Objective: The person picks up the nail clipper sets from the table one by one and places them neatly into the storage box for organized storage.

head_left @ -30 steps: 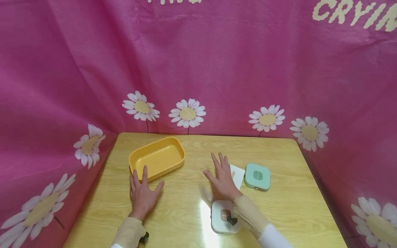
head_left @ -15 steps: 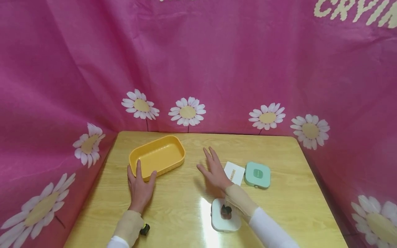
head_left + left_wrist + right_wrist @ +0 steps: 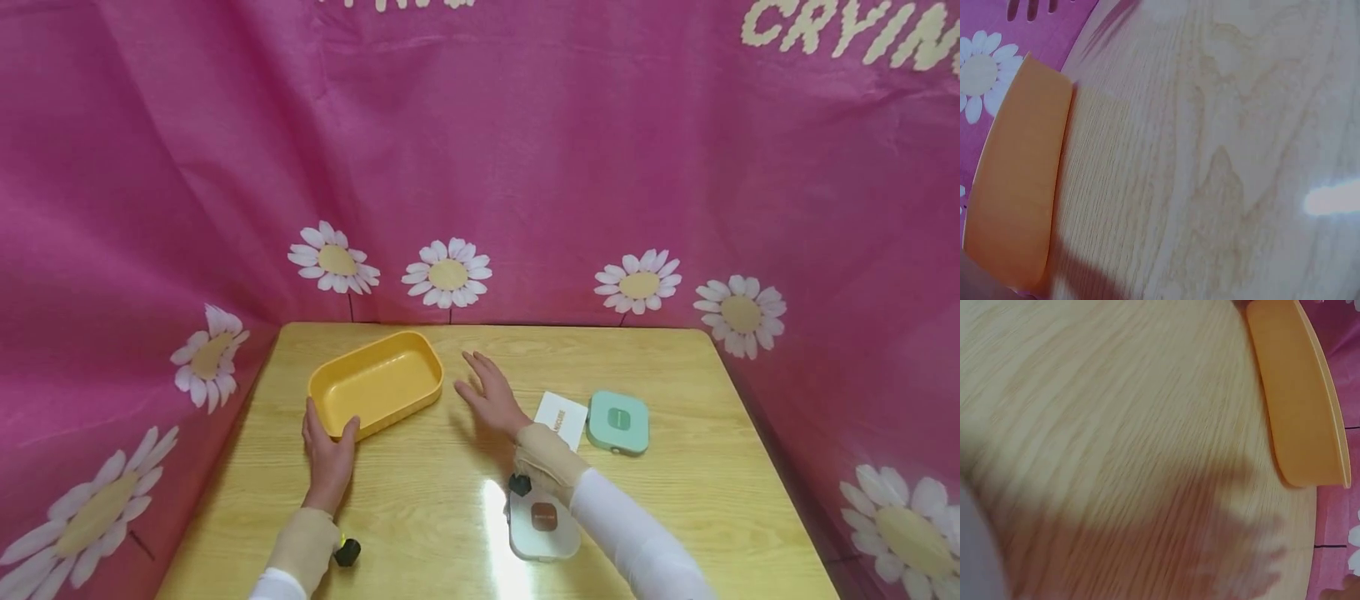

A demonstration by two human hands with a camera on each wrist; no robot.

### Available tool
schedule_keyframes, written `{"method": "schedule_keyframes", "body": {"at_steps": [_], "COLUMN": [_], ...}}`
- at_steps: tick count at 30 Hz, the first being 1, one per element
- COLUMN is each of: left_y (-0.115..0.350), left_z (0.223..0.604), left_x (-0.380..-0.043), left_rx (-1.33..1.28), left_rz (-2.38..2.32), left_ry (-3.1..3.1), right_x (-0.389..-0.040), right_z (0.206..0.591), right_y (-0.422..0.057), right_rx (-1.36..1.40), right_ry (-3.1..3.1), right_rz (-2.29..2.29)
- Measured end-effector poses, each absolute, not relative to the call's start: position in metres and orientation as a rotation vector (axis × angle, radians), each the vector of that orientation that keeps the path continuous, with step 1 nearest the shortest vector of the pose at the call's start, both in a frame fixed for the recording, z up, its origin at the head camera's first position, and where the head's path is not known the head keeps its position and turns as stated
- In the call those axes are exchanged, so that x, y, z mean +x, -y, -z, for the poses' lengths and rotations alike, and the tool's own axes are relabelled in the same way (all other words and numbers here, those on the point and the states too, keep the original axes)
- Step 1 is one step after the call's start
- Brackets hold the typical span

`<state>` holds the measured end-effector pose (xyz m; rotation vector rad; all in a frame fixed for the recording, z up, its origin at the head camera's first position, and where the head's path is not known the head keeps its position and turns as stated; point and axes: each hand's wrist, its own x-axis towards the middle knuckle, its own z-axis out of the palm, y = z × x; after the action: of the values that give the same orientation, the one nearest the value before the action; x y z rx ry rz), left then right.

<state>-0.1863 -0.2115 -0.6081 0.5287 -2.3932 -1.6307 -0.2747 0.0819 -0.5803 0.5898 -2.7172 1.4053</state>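
Observation:
A yellow rectangular tray [image 3: 378, 387] lies at the back left of the table in the head view, its inside bare. My left hand [image 3: 327, 458] is at its near left corner, fingers along the left end and thumb by the near wall; they appear to touch it. My right hand [image 3: 493, 402] hovers to the right of the tray, fingers extended, holding nothing. The left wrist view shows the tray's outer wall [image 3: 1019, 181] at the left. In the right wrist view, the tray's wall [image 3: 1300, 394] is at upper right, apart from the hand.
A white card [image 3: 562, 418] with lettering lies beside a mint-green square case [image 3: 618, 422] on the right. Nearer, a white square case [image 3: 545, 525] is partly under my right forearm. A pink curtain [image 3: 525, 167] with daisies borders the wooden table [image 3: 420, 517] at the back and sides.
My right hand has moved left from near the card toward the tray. My left hand has shifted slightly left, its fingers leaving the tray's inside for its corner. The tray stays put.

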Motion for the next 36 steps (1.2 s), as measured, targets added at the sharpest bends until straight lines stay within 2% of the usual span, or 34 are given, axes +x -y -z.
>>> {"method": "schedule_keyframes", "body": {"at_steps": [9,22,36], "left_y": [0.215,0.219,0.210], "left_z": [0.604,0.616,0.625], "left_x": [-0.199,-0.201,-0.195], "left_rx": [0.573,0.572,0.524], "left_rz": [1.843,1.745,1.705], "left_ry": [2.260,2.268,2.322], "right_x": [-0.293,-0.306,-0.307], "right_z": [0.582,0.583,0.611], "right_y": [-0.056,-0.022,-0.016], "right_rx": [0.564,0.473,0.456], "right_ry": [2.708,2.703,2.757], "right_rz": [-1.529,-1.841,-1.535]}}
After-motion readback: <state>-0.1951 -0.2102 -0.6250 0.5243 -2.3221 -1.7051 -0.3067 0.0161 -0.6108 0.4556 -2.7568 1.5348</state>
